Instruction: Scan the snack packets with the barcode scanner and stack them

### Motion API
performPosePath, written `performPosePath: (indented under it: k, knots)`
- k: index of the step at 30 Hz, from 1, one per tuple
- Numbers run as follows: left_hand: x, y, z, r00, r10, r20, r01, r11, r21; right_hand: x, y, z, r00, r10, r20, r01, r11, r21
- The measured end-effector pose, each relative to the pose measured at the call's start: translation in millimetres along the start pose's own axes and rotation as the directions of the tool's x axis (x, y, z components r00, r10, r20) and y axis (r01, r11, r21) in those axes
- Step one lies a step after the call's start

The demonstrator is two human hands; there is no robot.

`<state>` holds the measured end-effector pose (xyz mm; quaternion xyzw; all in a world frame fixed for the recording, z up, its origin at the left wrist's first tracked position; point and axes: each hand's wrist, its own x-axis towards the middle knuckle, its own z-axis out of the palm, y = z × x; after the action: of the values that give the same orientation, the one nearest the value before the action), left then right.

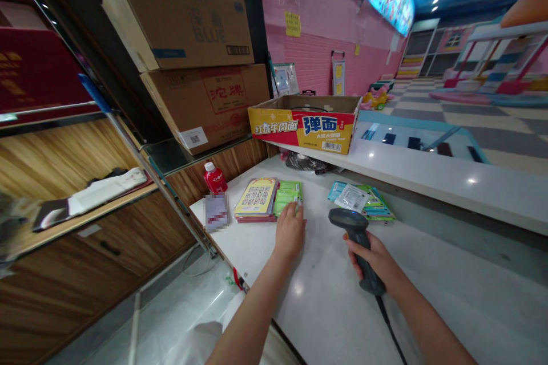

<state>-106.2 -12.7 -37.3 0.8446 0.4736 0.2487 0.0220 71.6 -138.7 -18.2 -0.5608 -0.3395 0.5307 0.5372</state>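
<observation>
My right hand [372, 256] is wrapped round the handle of a dark grey barcode scanner [362, 248]. The scanner's head points to the left, and its cable runs down past my wrist. My left hand [291, 228] rests on the near end of green packets [288, 194], fingers stretched forward; its fingertips are partly hidden. Touching those packets on the left is a stack of booklets [257, 197] with a yellow cover on top. Beyond the scanner lies a loose pile of green and blue packets [377, 205], with a white packet [353, 198] on it.
A red bottle [215, 178] stands at the counter's left edge, by a blurred-out item [216, 212]. Behind, an open noodle carton [303, 128] sits on the raised ledge [466, 179]. Large cardboard boxes [214, 100] are stacked at the back left. Wooden shelving [98, 262] is on the left.
</observation>
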Motion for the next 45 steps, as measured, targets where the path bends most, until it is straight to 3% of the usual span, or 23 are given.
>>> performPosePath:
  k: [7,13,24,26,29,33,37,39,45]
  knots:
    - [48.2,49.2,19.6,0.998,0.057,-0.009,-0.057,0.947,-0.317,3.5,-22.9,-26.9,0.981,-0.038,-0.190,0.050,0.997,0.060]
    - [91.9,85.2,43.7,0.998,-0.034,0.047,0.049,0.934,-0.354,3.4,-32.7,-41.6,0.961,-0.051,-0.273,0.090,0.987,0.130]
    - [97.2,109.0,34.9,0.935,-0.325,0.139,0.348,0.915,-0.202,4.6,-35.1,-44.3,0.954,-0.075,-0.291,0.131,0.975,0.178]
    - [98.5,111.0,34.2,0.925,-0.359,0.123,0.378,0.892,-0.247,3.7,-36.3,-44.1,0.952,-0.077,-0.296,0.135,0.974,0.180]
    - [99.9,112.7,37.5,0.921,-0.348,0.176,0.389,0.784,-0.483,1.1,-39.6,-43.6,0.955,-0.094,-0.282,0.155,0.966,0.204]
    - [95.1,103.6,38.0,0.917,-0.344,0.201,0.360,0.500,-0.788,-5.1,-45.8,-41.2,0.961,-0.146,-0.235,0.200,0.953,0.225]
    - [73.1,71.4,23.1,0.892,-0.377,0.251,0.346,0.209,-0.915,-11.1,-50.8,-34.9,0.971,-0.160,-0.177,0.191,0.965,0.178]
    - [55.0,48.8,14.2,0.868,-0.418,0.269,0.363,0.164,-0.917,-12.2,-50.4,-30.9,0.980,-0.147,-0.137,0.164,0.979,0.118]
    - [-0.4,-7.0,6.0,0.822,-0.522,0.226,0.352,0.154,-0.923,-10.6,-34.6,-20.8,0.996,-0.054,0.071,0.061,0.992,-0.109]
